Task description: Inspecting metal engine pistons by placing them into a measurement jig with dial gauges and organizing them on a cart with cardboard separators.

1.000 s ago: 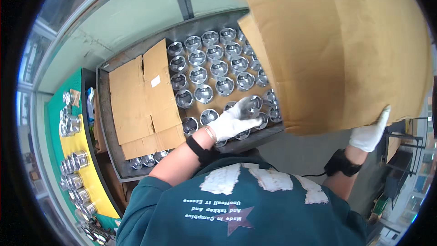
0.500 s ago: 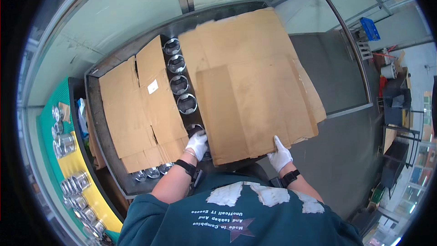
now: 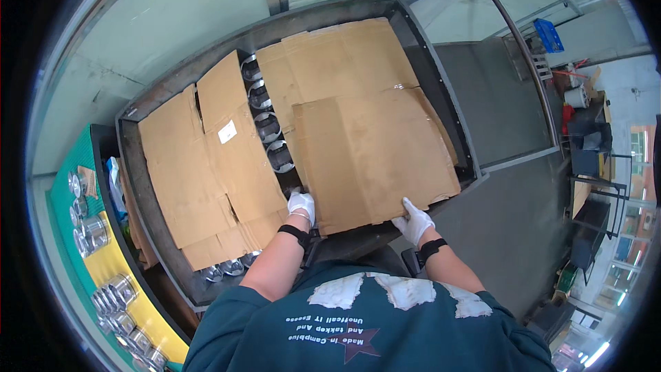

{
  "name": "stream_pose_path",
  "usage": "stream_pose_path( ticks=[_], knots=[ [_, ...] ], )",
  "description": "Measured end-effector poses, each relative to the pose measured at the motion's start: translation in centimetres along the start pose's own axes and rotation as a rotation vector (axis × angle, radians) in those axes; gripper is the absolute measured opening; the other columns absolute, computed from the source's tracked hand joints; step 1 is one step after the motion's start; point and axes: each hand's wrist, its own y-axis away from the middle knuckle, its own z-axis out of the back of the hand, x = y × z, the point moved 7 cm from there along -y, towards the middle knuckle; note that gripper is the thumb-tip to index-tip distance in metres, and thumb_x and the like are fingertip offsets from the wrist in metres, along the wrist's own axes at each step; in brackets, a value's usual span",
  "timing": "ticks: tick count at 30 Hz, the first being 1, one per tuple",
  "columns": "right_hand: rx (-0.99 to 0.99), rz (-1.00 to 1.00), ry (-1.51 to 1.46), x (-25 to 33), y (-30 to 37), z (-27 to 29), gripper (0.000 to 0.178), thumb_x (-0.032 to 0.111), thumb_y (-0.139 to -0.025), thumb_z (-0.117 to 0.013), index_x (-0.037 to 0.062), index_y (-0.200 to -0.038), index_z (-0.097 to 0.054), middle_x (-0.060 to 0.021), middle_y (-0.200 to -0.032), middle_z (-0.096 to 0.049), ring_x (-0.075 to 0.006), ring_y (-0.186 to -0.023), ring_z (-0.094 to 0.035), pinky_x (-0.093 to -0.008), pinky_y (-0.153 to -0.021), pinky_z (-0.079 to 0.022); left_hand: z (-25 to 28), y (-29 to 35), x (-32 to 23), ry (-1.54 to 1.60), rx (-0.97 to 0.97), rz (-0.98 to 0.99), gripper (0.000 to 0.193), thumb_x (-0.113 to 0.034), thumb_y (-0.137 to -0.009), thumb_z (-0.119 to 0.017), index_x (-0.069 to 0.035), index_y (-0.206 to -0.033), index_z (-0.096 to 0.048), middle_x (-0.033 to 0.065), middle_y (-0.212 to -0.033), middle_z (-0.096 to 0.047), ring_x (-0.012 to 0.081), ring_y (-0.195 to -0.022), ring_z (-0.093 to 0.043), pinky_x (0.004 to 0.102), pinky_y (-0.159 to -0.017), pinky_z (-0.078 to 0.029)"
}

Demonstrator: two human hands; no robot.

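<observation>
Cardboard sheet [image 3: 379, 158], near edge grasped in my right hand [image 3: 415, 223], my left hand [image 3: 301, 207] by its left corner, grip unclear.

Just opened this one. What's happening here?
A person in white gloves is handling a cardboard sheet over the right part of a dark metal tray. The right hand grips its near edge, thumb on top; the left hand is at its near left corner, its grip unclear. More cardboard covers the tray's left part. Between the two, a row of round silver metal parts shows.
</observation>
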Motion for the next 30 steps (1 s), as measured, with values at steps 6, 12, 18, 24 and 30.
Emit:
stream_pose_path(
  ticks=[6,12,18,24,30],
  knots=[
    [-0.314,-0.041,-0.737,-5.0,2.1,8.2,0.059,0.013,-0.083,-0.076,0.0048,-0.135,-0.049,-0.0184,-0.123,-0.063,-0.0342,-0.113,-0.062,-0.042,-0.094,-0.052,-2.0,12.9,-11.6,-0.318,-0.04,-0.753,0.052,-0.005,-0.086,-0.053,0.004,-0.136,-0.044,0.0274,-0.128,-0.056,0.0424,-0.117,-0.055,0.0452,-0.102,-0.044],
    [-0.139,-0.133,-0.844,-0.4,4.1,11.3,0.049,0.028,-0.097,-0.06,0.0093,-0.139,-0.041,-0.0107,-0.137,-0.051,-0.0267,-0.122,-0.055,-0.0439,-0.095,-0.053,9.2,6.1,-17.5,-1.378,-0.286,-0.129,0.1,-0.059,-0.079,-0.069,-0.031,-0.157,-0.013,0.0041,-0.165,-0.01,0.0532,-0.144,-0.012,0.0605,-0.115,-0.023],
    [-0.186,-0.341,-1.018,0.3,4.4,9.5,0.048,0.027,-0.098,-0.059,0.0094,-0.139,-0.042,-0.0116,-0.135,-0.053,-0.0258,-0.12,-0.057,-0.0418,-0.094,-0.054,10.5,4.2,-18.5,-1.523,-0.099,0.13,0.117,-0.061,-0.069,-0.078,-0.041,-0.155,-0.001,-0.003,-0.165,0.006,0.0541,-0.144,-0.009,0.0597,-0.111,-0.034],
    [-0.112,0.14,0.029,0.2,4.4,9.1,0.037,0.008,-0.093,-0.064,0.0007,-0.128,-0.053,-0.0154,-0.132,-0.055,-0.026,-0.119,-0.058,-0.0391,-0.096,-0.053,12.0,3.6,-18.5,-1.767,0.022,0.059,0.123,-0.06,-0.066,-0.081,-0.039,-0.156,0.001,-0.0032,-0.165,0.009,0.0538,-0.144,-0.011,0.0602,-0.115,-0.028],
    [-0.242,-0.345,-1.367,1.3,4.0,11.6,0.042,0.008,-0.099,-0.052,0.0047,-0.14,-0.042,-0.0088,-0.141,-0.05,-0.0231,-0.129,-0.049,-0.0395,-0.11,-0.04,18.4,4.3,-16.0,-1.576,-0.194,0.253,0.13,-0.06,-0.064,-0.082,-0.034,-0.156,0.006,-0.0033,-0.165,0.01,0.0539,-0.144,-0.008,0.0624,-0.115,-0.024]
  ],
)
